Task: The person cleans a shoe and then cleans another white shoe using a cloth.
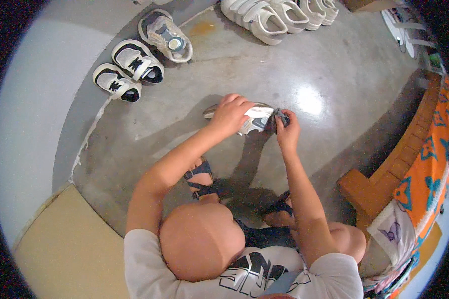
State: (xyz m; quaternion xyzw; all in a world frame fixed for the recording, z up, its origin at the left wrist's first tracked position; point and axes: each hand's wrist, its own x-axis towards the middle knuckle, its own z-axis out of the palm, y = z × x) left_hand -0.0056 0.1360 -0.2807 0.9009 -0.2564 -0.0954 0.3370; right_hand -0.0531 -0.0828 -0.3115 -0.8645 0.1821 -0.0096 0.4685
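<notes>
A white and grey shoe (259,110) is tipped on its side a little above the grey floor, in front of my knees. My left hand (228,117) is closed over its middle and hides part of it. In the thumb and fingers of my right hand (289,135) is pinched a small dark grey cloth (282,118), which touches the right end of the shoe. Whether it is a rag or a brush is hard to make out, but it looks soft and crumpled.
Along the left wall stand two white-and-black shoes (137,62) and a grey shoe (157,34) with a small round-capped container (175,44) inside. Several white shoes (257,21) line the far side. To the right are a wooden frame (371,192) and orange patterned fabric (424,164); a tan board (75,239) lies lower left.
</notes>
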